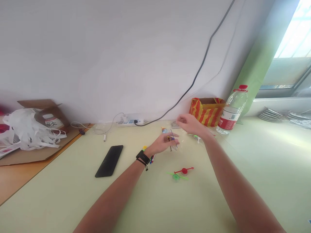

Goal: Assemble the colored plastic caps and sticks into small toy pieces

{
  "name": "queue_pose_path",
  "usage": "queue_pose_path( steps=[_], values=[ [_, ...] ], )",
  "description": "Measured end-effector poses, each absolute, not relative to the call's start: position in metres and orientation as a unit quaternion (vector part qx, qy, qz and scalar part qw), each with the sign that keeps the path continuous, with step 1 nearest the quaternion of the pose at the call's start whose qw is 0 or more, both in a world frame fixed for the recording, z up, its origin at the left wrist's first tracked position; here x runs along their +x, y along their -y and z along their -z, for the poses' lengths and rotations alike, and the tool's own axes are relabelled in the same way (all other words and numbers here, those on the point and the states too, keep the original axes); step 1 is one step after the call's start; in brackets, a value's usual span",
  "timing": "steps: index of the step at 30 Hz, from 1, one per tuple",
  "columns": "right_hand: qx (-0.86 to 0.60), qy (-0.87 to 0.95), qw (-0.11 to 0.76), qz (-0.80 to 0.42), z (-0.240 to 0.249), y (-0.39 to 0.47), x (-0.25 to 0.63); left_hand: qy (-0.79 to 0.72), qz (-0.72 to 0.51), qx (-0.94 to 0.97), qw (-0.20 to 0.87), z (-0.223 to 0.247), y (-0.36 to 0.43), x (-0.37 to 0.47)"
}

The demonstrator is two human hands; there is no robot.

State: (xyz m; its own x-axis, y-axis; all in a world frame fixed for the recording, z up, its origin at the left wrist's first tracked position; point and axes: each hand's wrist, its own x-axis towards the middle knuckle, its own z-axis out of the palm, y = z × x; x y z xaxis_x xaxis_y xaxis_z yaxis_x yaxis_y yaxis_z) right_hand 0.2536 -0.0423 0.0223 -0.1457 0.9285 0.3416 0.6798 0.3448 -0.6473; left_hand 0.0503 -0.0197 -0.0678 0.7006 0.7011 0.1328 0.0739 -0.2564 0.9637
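Left hand: thumb and fingers are drawn nearly together on a thin purple piece; other small parts at the fingers are too blurred to identify. Right hand: raised, fingers curled inward; whether they hold anything cannot be told. The purple piece sits at the left fingertips, to the left of the right forearm. On the worktop, 2 spinners, 1 red and 1 green, lie nearer the person and appear to overlap. Coloured parts show beside the left wristband. Assessment: the piece looks slender and liable to slip; a light pinch at mid-length, thumb opposing the fingertips, is advisable. The wristband should be kept clear, as it could drag the coloured parts.
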Motion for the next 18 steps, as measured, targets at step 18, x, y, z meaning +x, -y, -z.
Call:
queue_pose_path(
  steps=[18],
  values=[
    [-0.471, 0.81, -0.144, -0.32, -0.024, 0.075, 0.219, -0.329, -0.309, 0.777, 0.439, 0.083, -0.007, 0.032]
  ],
)
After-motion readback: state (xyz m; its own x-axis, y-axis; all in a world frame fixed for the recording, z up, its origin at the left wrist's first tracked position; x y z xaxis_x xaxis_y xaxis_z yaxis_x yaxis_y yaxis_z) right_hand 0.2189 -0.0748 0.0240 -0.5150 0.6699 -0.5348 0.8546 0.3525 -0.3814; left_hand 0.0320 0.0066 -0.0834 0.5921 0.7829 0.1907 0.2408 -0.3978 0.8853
